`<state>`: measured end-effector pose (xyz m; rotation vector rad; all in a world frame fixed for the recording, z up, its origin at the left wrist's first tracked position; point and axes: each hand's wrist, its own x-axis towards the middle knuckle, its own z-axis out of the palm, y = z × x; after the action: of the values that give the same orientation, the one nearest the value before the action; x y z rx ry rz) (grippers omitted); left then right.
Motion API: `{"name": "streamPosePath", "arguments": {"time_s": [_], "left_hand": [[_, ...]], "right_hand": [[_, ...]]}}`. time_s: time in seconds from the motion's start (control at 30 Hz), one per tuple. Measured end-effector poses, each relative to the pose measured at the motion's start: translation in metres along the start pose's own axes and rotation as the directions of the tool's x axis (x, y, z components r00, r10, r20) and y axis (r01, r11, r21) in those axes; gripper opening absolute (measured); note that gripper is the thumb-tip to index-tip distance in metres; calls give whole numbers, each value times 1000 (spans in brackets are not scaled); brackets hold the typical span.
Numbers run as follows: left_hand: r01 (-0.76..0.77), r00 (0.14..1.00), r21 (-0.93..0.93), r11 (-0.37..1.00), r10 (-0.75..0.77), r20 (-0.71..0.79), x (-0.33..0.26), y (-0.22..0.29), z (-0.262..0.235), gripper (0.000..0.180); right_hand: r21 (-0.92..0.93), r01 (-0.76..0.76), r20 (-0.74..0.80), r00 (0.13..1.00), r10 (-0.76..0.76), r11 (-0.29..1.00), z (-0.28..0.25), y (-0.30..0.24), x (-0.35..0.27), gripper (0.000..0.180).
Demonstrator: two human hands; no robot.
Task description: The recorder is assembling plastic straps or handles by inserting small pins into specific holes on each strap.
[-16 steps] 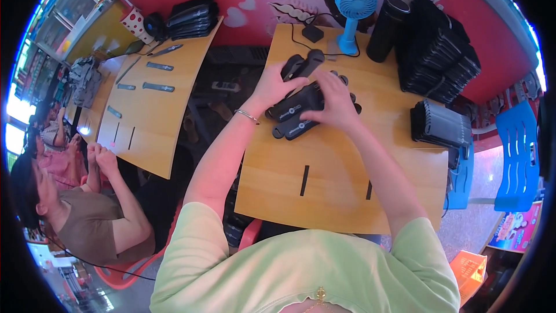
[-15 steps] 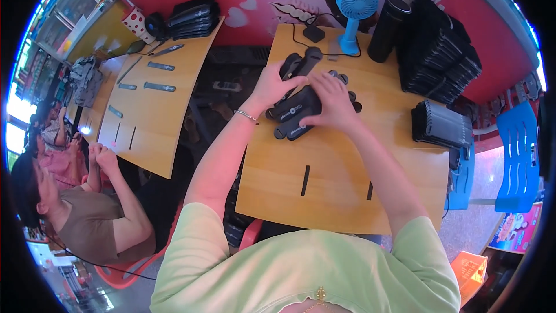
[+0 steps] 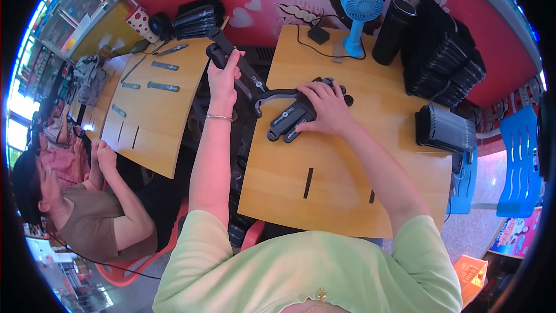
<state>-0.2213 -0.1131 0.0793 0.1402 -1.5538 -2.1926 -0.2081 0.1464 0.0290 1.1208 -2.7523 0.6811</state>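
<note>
My left hand (image 3: 225, 78) is closed round several black straps (image 3: 252, 76), flat strips with rounded ends and pale printing, above the gap between the two tables. One of these strips sticks up past the thumb, and others slant down toward the pile on my table. My right hand (image 3: 325, 106) grips that pile of black straps (image 3: 282, 126), fingers over the top and thumb on the near side. A curved strap (image 3: 278, 94) bridges the space between the pile and the held bunch. My palm hides part of the pile.
A blue fan (image 3: 360, 11), a black tumbler (image 3: 394, 32) and stacks of black pouches (image 3: 443, 58) stand along the far side. More black packs (image 3: 443, 127) lie at right. Single strips (image 3: 163, 86) lie on the left table, where a seated person (image 3: 98, 208) has both hands raised.
My left hand has moved left off the table, carrying several straps away from the pile. My right hand has stayed on the pile, shifting slightly left.
</note>
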Motion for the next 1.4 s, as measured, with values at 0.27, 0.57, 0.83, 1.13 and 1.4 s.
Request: {"name": "streamPosePath", "arguments": {"time_s": [0.27,0.57,0.83,1.13,1.4], "left_hand": [[4,1000,-4,1000,-4,12,5,-1,1,21],[-174,972,-58,983,162,-169,21,76,-42,20],[-48,994,110,993,36,107,-63,93,-4,22],[31,990,76,997,-41,136,-84,87,-2,21],[144,978,-83,986,-129,165,-85,65,10,23]], "right_hand": [[-41,-15,49,999,17,999,-3,-4,0,96],[-114,-89,73,993,98,989,-14,6,-20,94],[-106,87,512,859,-20,991,-40,17,-19,113],[-108,-92,251,961,116,990,-21,33,24,96],[169,-9,-47,999,17,986,-10,19,54,82]]}}
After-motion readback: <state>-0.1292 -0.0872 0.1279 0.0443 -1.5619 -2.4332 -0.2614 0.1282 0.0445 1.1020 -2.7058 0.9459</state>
